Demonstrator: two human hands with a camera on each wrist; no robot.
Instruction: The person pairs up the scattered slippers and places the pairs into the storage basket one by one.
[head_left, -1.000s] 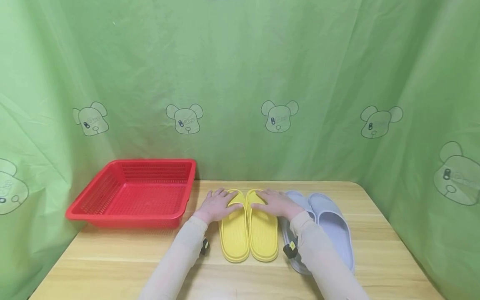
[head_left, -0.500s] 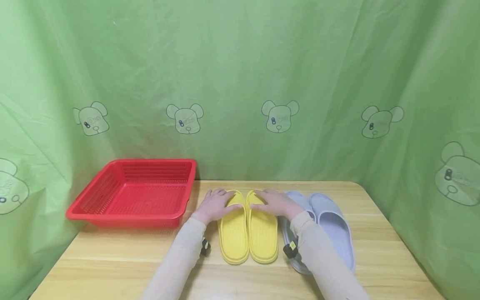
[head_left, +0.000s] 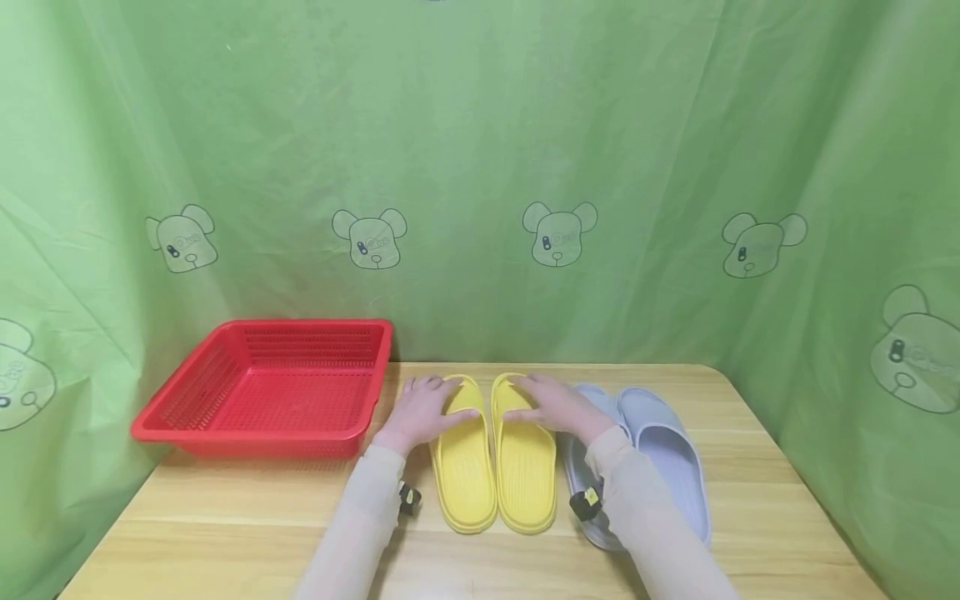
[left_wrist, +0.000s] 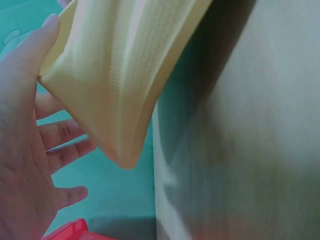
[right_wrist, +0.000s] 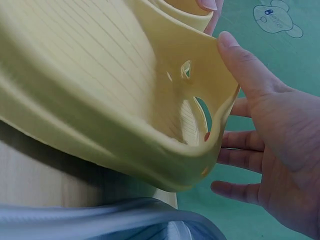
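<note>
A pair of yellow slide slippers lies side by side, toes away from me, in the head view. My left hand [head_left: 418, 414] holds the left yellow slipper [head_left: 467, 483] by its strap, thumb at the strap's opening and fingers over the outer front. The right yellow slipper [head_left: 526, 483] is gripped the same way by my right hand [head_left: 561, 407]. Both wrist views show a thumb on the strap edge and the other fingers spread beyond it. In the left wrist view the yellow slipper [left_wrist: 120, 75] is tilted, with a dark shadow on the table beneath.
Right of the yellow pair are grey-blue slippers [head_left: 675, 462], partly covered by my right forearm. A red perforated plastic basket [head_left: 262, 435] stands at the left back of the wooden table [head_left: 757, 500]. Green curtain [head_left: 465, 125] with bear-head prints encloses the back and sides.
The yellow slippers look slightly larger and nearer, and the gap between their toes has widened. My left hand has shifted a little left with its slipper. Basket and grey-blue slippers stay put.
</note>
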